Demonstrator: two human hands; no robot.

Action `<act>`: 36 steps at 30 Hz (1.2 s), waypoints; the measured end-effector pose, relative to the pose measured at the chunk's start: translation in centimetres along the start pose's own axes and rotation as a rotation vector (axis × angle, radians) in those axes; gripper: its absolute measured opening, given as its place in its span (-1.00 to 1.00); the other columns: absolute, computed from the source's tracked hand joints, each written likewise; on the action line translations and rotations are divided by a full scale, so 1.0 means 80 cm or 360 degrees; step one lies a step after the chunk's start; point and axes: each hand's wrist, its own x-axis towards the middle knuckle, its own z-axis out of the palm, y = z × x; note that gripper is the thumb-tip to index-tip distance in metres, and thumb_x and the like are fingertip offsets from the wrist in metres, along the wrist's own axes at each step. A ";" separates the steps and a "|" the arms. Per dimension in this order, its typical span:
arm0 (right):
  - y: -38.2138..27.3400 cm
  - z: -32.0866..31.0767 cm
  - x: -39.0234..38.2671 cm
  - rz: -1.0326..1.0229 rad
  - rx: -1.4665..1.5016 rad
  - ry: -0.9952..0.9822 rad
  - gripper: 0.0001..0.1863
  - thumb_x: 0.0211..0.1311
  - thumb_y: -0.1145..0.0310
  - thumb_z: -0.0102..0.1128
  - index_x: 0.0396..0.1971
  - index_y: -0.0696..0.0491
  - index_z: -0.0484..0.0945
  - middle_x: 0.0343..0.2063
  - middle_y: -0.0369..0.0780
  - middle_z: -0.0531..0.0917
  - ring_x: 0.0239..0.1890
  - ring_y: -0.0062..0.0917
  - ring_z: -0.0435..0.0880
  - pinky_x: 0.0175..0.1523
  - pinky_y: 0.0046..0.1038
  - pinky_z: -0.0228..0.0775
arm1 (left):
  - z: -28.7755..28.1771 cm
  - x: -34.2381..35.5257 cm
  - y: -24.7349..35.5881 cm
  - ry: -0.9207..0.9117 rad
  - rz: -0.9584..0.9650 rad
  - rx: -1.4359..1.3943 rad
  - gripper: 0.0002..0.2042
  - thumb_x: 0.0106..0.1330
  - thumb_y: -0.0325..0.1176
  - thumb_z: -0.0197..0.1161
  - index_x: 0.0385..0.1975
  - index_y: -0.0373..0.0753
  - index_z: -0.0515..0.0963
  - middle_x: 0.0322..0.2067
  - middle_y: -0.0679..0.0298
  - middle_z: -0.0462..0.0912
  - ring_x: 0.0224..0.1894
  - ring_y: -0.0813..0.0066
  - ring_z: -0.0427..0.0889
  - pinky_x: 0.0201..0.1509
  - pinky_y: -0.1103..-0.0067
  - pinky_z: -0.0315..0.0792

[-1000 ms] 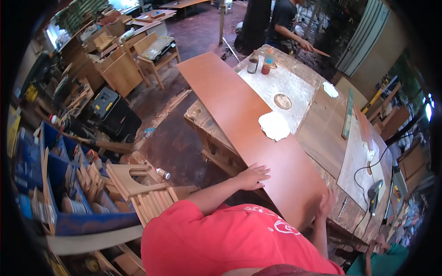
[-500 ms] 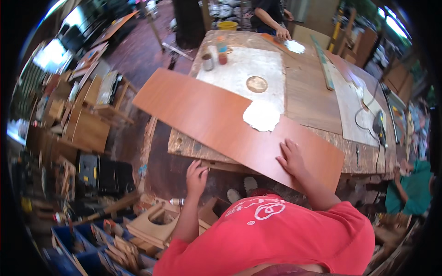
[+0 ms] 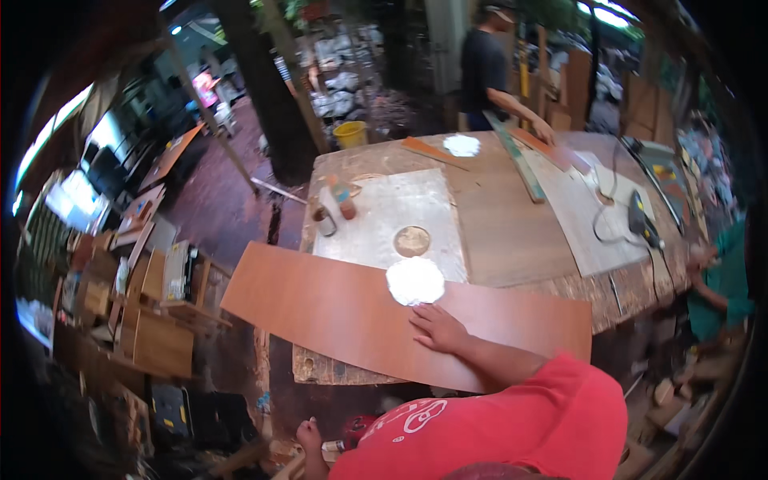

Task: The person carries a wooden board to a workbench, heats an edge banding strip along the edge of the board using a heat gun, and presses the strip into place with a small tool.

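Observation:
A long reddish-brown wood board (image 3: 320, 300) lies across the near edge of the workbench, overhanging it. My right hand (image 3: 440, 328) rests flat on the board, fingers stretched. Its fingertips touch the lower edge of a bright white, ragged-edged round piece (image 3: 415, 281), too overexposed to tell whether cloth or paper. Down beside my body, away from the board, is my left hand (image 3: 310, 436) with curled fingers; whatever may be inside is hidden. A small whitish cylindrical object (image 3: 331, 446) is close to it.
On the workbench (image 3: 520, 284) are a brown-stained cup (image 3: 324, 222), a small bottle (image 3: 344, 198), a green-edged strip (image 3: 516, 160) and a corded tool (image 3: 640, 220). Across it, a person's hand (image 3: 544, 132) is at an orange-brown strip. Another person in green (image 3: 724, 280) is at right.
The view has tilted up. My right hand has slid left along the board to the white piece. My left hand has dropped toward my body. The co-worker's hand has moved right, off another white piece.

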 end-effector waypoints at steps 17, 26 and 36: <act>-0.072 0.098 0.056 0.1275 -0.0327 0.0639 -0.76 0.23 0.43 0.10 -0.12 0.17 0.49 0.01 0.02 0.50 0.10 -0.09 0.44 0.22 -0.27 0.28 | -0.068 0.385 -0.135 -0.0922 -0.0070 -0.0313 -0.80 0.05 -0.19 0.39 -0.60 -0.16 0.60 -0.54 0.24 0.66 -0.43 0.33 0.65 -0.28 0.39 0.48; -0.134 0.180 0.170 0.1519 -0.0875 0.0302 -0.50 0.33 0.14 0.02 0.10 0.21 0.36 0.20 0.08 0.32 0.27 -0.06 0.25 0.33 -0.16 0.10 | -0.164 0.396 -0.358 -0.0624 -0.0474 -0.0214 -0.71 -0.03 -0.07 0.43 -0.67 -0.15 0.58 -0.60 0.22 0.64 -0.49 0.35 0.62 -0.31 0.42 0.48; -0.183 0.274 0.401 0.1071 -0.0577 0.0255 -0.49 0.31 0.12 0.06 0.12 0.16 0.39 0.17 0.06 0.36 0.27 -0.09 0.26 0.35 -0.15 0.07 | -0.205 0.316 -0.508 -0.0595 -0.0674 -0.0766 -0.82 0.13 -0.25 0.26 -0.59 -0.20 0.67 -0.66 0.34 0.65 -0.64 0.57 0.53 -0.51 0.54 0.42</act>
